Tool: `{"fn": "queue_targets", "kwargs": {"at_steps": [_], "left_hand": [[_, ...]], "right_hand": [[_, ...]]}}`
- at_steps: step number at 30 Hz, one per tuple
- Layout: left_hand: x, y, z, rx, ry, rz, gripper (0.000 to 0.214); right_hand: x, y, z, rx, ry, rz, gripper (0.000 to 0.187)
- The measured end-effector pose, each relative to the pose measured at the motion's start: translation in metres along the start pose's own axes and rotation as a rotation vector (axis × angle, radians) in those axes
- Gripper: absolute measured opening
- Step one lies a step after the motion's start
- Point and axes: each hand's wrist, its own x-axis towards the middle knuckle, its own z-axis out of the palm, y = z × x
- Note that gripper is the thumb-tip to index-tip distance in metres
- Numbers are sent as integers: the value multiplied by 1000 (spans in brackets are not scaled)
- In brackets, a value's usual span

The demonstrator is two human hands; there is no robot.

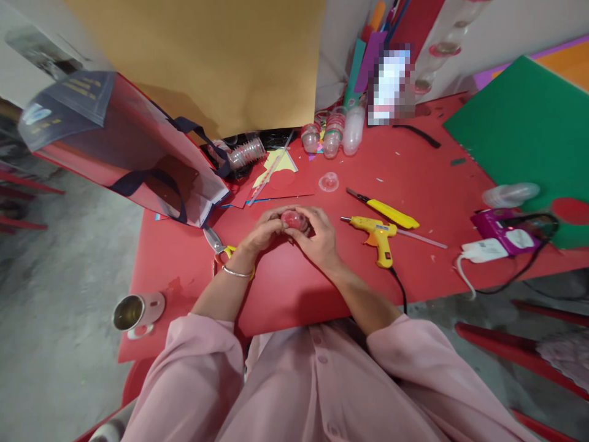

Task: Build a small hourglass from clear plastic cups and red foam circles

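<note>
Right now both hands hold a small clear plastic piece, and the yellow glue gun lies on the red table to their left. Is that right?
Not quite: in the head view, the left hand and right hand do hold the small clear plastic piece, but the glue gun lies to their right on the red table.

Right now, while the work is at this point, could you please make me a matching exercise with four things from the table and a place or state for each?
Things:
1. mug
2. scissors
3. glue gun
4. small plastic piece

Places and states:
A. partly hidden by the left forearm
B. held between the left hand and the right hand
C. by the near left corner of the red table
D. yellow, with a black cord at its handle

Right pairs: 1-C, 2-A, 3-D, 4-B.
</note>
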Motion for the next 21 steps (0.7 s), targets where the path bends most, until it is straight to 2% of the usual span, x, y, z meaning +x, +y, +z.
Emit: {"fn": "queue_targets", "kwargs": {"at_steps": [11, 14, 21], "left_hand": [[1, -5, -7, 38, -42, 10, 52], [0, -4, -5, 23, -45, 22, 47], [-1, -2, -2, 19, -38, -1, 53]], "right_hand": [[0, -3, -2, 2, -3, 22, 41], [1, -4, -2, -1, -9, 56, 42], [2, -2, -5, 11, -4, 44, 42]]}}
